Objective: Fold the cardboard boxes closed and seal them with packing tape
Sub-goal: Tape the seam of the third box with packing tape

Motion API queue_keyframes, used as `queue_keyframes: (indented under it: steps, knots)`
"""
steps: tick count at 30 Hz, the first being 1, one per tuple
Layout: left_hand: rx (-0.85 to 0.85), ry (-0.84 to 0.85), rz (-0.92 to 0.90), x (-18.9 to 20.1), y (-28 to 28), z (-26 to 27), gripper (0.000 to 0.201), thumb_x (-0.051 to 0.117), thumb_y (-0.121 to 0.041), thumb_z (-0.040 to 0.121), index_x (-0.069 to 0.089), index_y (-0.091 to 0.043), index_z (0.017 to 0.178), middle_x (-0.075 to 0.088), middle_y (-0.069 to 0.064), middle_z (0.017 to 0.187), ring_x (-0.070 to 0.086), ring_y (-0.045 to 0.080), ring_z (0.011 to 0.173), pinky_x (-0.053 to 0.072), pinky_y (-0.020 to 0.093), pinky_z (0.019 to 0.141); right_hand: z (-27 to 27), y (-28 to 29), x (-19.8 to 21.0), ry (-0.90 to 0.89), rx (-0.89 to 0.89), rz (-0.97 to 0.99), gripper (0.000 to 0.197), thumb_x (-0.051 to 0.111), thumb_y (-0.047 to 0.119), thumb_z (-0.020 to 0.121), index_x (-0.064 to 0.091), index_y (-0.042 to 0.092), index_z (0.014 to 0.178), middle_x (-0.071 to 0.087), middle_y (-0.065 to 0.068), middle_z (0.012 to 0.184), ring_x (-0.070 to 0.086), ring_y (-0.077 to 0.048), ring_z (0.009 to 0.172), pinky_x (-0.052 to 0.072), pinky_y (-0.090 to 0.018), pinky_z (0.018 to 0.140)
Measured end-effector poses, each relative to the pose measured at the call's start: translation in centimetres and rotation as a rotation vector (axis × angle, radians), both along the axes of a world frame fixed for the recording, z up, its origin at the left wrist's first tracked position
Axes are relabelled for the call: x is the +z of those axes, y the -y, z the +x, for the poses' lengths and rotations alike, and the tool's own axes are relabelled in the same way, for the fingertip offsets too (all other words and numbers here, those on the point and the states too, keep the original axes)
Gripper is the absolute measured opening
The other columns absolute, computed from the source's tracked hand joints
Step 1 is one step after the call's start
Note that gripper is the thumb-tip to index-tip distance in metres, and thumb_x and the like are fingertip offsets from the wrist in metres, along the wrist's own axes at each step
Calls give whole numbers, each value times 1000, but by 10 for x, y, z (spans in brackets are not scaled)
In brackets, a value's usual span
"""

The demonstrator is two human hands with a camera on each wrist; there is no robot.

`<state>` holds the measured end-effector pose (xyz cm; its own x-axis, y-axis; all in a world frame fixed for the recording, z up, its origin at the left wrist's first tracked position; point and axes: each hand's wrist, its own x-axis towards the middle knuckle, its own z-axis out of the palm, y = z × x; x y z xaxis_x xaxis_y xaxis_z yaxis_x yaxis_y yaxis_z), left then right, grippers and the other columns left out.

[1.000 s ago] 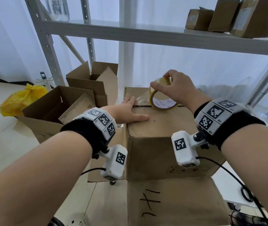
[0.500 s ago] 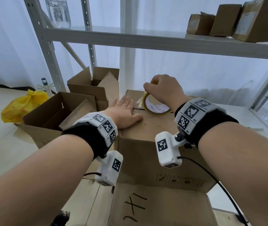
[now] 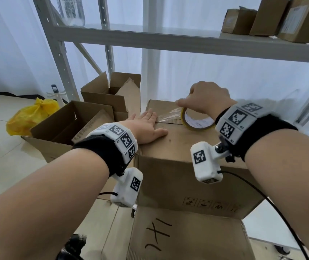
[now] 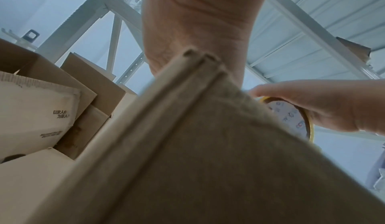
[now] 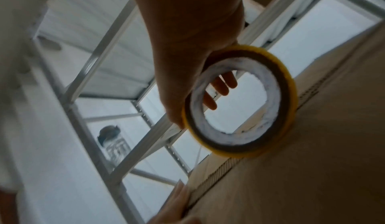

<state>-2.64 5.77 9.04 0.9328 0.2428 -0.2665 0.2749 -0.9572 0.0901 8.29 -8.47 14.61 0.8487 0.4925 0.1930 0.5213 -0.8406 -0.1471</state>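
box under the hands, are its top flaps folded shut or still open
Folded shut: the box flaps lie flat, left hand pressing them, clear tape spanning part of the seam.

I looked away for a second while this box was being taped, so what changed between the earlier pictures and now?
The right hand drew the tape roll to the right along the seam of the closed box, leaving a clear strip stretched behind it. The left hand stayed flat on the box top at the strip's start. The open boxes and yellow bag stayed put.
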Motion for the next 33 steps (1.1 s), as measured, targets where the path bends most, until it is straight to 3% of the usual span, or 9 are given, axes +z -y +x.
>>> queue_keyframes:
  steps: [3,6,11,17,23,27,33]
  knots:
    - [14,-12,38,1,4,4,79,19,-62,95,-6,-13,152,-15,4,159,-11,15,146,-8,40,118,11,19,-5,-176,-3,199,49,53,66,80,54,18,82,55,2,85,54,-22,92,40,-35,75]
    - [32,-35,110,-1,20,14,90,16,-71,90,-8,-9,151,-15,8,158,-14,19,146,-10,39,118,9,26,-15,-236,18,351,49,58,61,81,56,15,96,57,-1,96,53,-22,95,42,-36,79]
    - [-55,-3,20,-8,46,24,93,15,-75,87,-7,-11,152,-14,6,159,-11,17,146,-8,37,118,-2,7,-15,-98,24,213,53,55,55,83,55,16,119,55,0,108,51,-20,100,41,-35,80]
    - [-61,-2,61,-4,22,9,87,18,-70,90,-5,-13,152,-11,4,159,-10,15,146,-10,35,116,-1,7,-12,-153,-21,222,39,53,51,80,56,15,94,52,3,79,55,-22,87,41,-33,70]
    - [12,-33,112,-1,5,0,91,17,-74,87,-4,-13,152,-7,4,160,-5,16,147,-9,36,118,3,16,-11,-231,-14,288,35,54,47,80,54,13,87,51,1,75,51,-20,75,37,-32,64]
    - [38,-27,161,-2,12,1,95,16,-75,86,-3,-9,152,-6,7,160,-7,19,147,-7,36,118,2,17,-12,-221,-11,294,37,54,48,81,56,13,94,54,1,82,52,-20,82,40,-33,68]
    - [-36,-43,184,0,28,10,89,14,-70,90,-2,-9,151,-7,8,160,-12,17,146,-12,39,117,1,16,-14,-176,-1,280,51,53,50,84,55,14,120,52,1,104,47,-19,96,42,-36,83]
